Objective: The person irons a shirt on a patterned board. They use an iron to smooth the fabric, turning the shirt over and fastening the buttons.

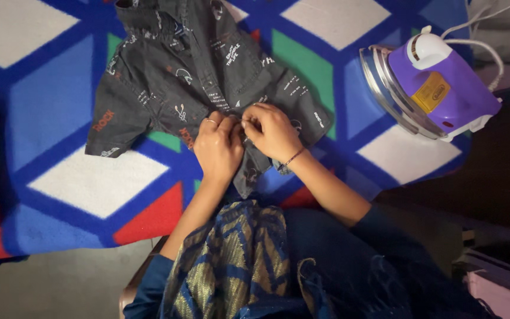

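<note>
Shirt (190, 71), a small dark grey short-sleeved one with pale printed motifs, lay spread flat on a blanket (60, 106) patterned in blue, white, green and red blocks, which covered the tabletop. Its long axis ran from the collar at about 12 o'clock down to the hem at about 6 o'clock, leaning slightly so that the hem pointed toward the person. One sleeve stretched out toward 9 o'clock; the other lay toward 3 o'clock.

Both forearms came up from 6 o'clock, bare from the elbow, with dark blue sleeves pushed back, and converged over the lower front of the shirt. The left hand (216, 147) lay knuckles up, wrist straight, a ring on one finger, its fingers curled together and pinching the cloth along the front opening. The right hand (273, 133), a thin bracelet at the wrist, came in from about 4 o'clock and was likewise closed, its fingertips pinched on the same strip of cloth, touching those of the left. What lay between the fingertips was too small to tell.

A purple and white electric iron (429, 88) stood on its heel at about 2 o'clock from the hands, well apart from the shirt, its soleplate facing the garment and its white cord (485, 50) trailing off toward the upper right.
</note>
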